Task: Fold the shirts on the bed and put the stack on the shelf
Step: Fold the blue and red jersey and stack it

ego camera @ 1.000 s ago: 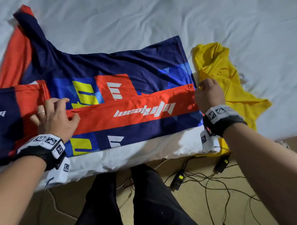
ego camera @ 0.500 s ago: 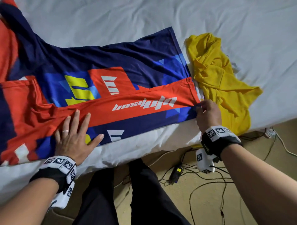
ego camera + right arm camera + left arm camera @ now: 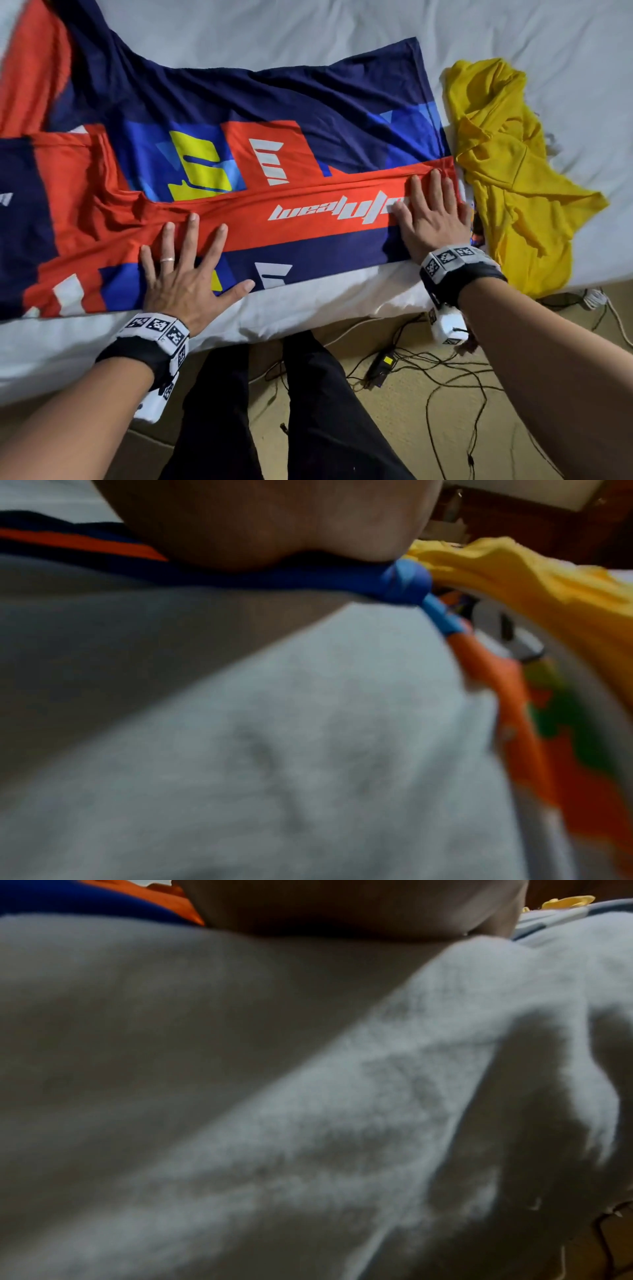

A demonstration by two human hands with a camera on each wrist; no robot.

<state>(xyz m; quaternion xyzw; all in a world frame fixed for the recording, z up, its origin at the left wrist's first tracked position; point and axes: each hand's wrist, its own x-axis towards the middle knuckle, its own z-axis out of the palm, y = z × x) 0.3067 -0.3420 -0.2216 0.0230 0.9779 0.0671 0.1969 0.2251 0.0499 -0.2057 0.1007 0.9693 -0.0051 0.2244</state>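
Your left hand (image 3: 186,277) lies flat on the jersey (image 3: 274,154), fingers (image 3: 190,236) spread wide, thumb out to the right, palm down on the near folded strip. It grips nothing, just presses. There is a ring on one finger. The left wrist view shows only blurred white bed sheet (image 3: 308,1096) and the heel of the hand at the top edge.

The jersey is spread across the bed, navy, red and blue, with a yellow block digit on its far layer. Its near edge is folded over into a long red and navy band running left to right. The white lettering on the red band reads upside down from your side and your right hand covers part of it, so I can't read it reliably. White bar logos sit on the red patch and on the navy band.

Your right hand (image 3: 433,219) also lies flat, fingers straight and close together, pressing the right end of the folded band at the hem. It holds nothing.

The yellow shirt (image 3: 513,192) lies crumpled, just beside the jersey's right edge, near the bed's near edge.

Cables (image 3: 445,383) trail across the floor below.
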